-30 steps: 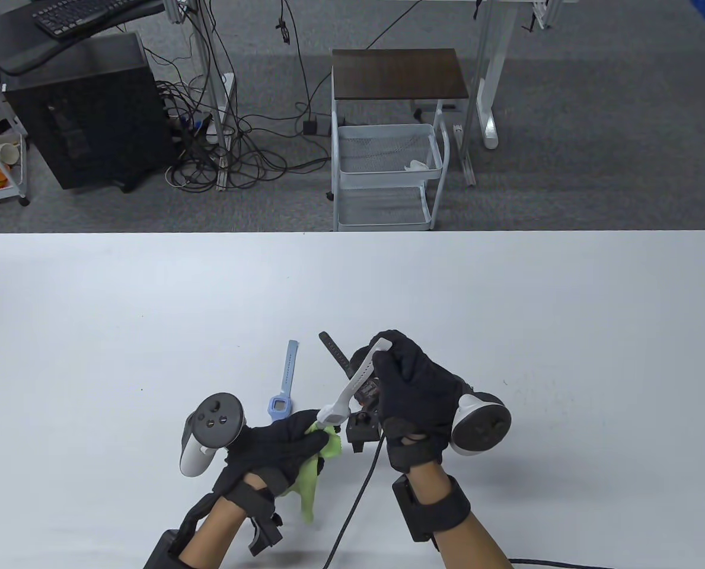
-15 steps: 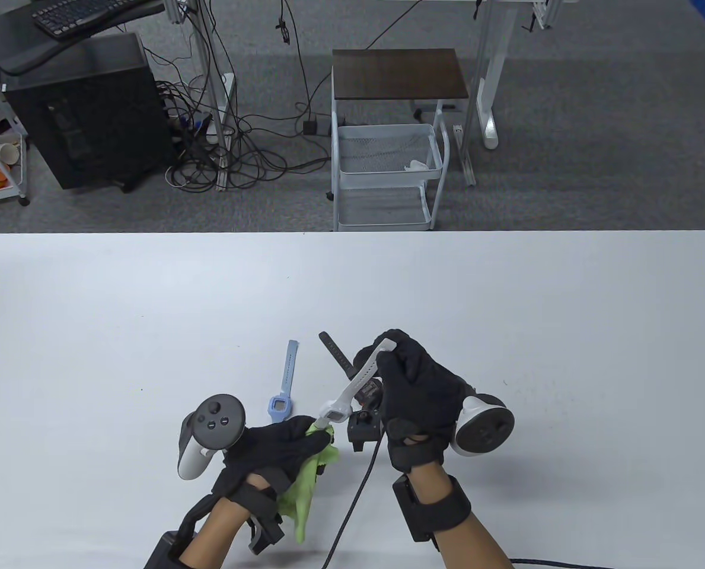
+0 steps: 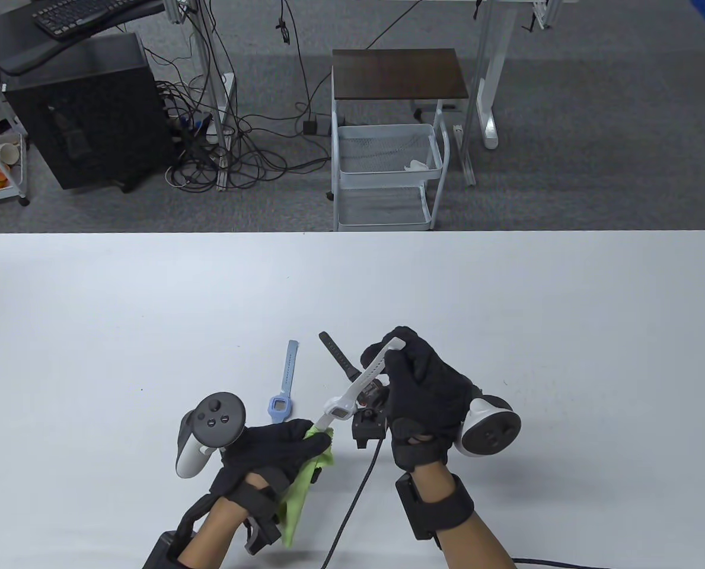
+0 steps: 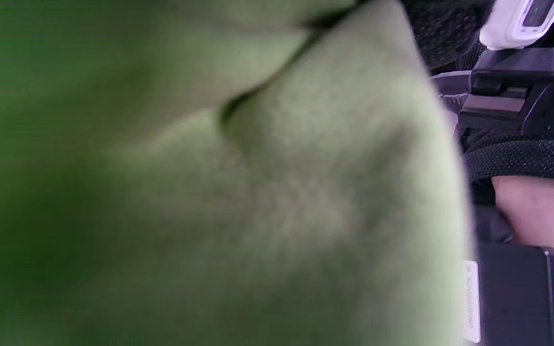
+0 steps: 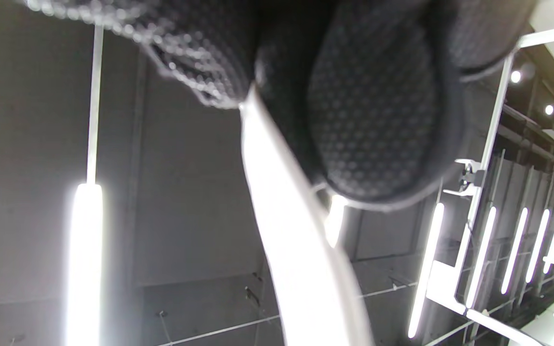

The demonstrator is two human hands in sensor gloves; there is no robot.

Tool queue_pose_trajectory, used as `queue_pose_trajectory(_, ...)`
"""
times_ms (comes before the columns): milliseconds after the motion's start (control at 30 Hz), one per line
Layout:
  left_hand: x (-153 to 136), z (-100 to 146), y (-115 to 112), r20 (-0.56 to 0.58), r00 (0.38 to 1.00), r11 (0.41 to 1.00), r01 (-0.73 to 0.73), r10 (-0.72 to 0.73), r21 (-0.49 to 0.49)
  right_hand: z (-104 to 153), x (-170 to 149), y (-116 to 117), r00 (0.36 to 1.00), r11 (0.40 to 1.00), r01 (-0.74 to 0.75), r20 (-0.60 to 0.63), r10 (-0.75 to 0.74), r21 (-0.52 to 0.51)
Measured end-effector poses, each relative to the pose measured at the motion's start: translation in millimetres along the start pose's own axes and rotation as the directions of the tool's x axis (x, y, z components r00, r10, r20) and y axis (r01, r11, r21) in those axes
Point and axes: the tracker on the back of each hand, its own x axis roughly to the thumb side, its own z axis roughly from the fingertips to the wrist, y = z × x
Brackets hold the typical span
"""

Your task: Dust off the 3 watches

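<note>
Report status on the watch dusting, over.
Right hand pinches the white watch by its strap, lifted. Left hand holds the green cloth on its lower strap. Blue watch and black watch on the table. Nothing blocking.

left hand [image 3: 269, 447]: fingers curled, gripping | right hand [image 3: 426, 388]: raised, fingertips apparently pinching, palm down

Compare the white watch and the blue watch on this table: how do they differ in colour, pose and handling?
The white watch is held up off the table, slanting; the blue watch lies flat on it. The right hand pinches the white watch's strap while the left hand presses a green cloth to its lower end; nothing touches the blue watch. Both are stretched out straight.
</note>
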Motion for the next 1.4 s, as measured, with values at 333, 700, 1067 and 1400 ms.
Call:
queue_pose_trajectory(333, -2, 0, -2, -0.001, 0.999, 0.999, -0.049, 0.049, 0.014, 0, 1, -3, 1.0, 1.0, 0.006, 0.003, -0.006, -0.022)
queue_pose_trajectory(700, 0, 6, 5, -0.033, 0.999, 0.996, 0.014, -0.011, 0.09, -2, 5, -6, 1.0, 0.999, 0.016, 0.014, -0.016, -0.042)
queue_pose_trajectory(1067, -2, 4, 3, -0.021, 0.998, 0.997, -0.06, 0.061, 0.048, -8, 4, -18, 1.0, 0.994, 0.019, -0.004, -0.019, -0.103)
queue_pose_trajectory(1400, -18, 2, 6, -0.042, 0.995, 0.994, -0.085, 0.088, 0.071, -16, -2, -36, 0.998, 0.991, -0.012, -0.056, 0.005, -0.133)
